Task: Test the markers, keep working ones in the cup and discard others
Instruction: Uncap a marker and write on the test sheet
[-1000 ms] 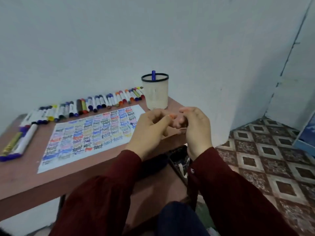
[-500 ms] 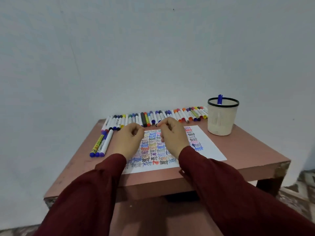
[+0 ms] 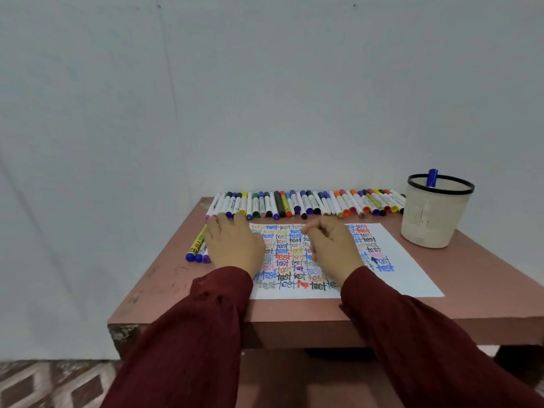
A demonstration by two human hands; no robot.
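markers (image 3: 306, 203): row on counter (image 3: 176, 290) at 12 o'clock, long axes 12–6, caps toward 6 | cup (image 3: 432, 219): 2 o'clock, blue marker (image 3: 432, 178) upright inside | left grip (image 3: 232, 245): loosely flat, fingertips at row's 9 o'clock end | right grip (image 3: 332, 245): curled over paper (image 3: 412, 269) (contents hidden, cannot tell)
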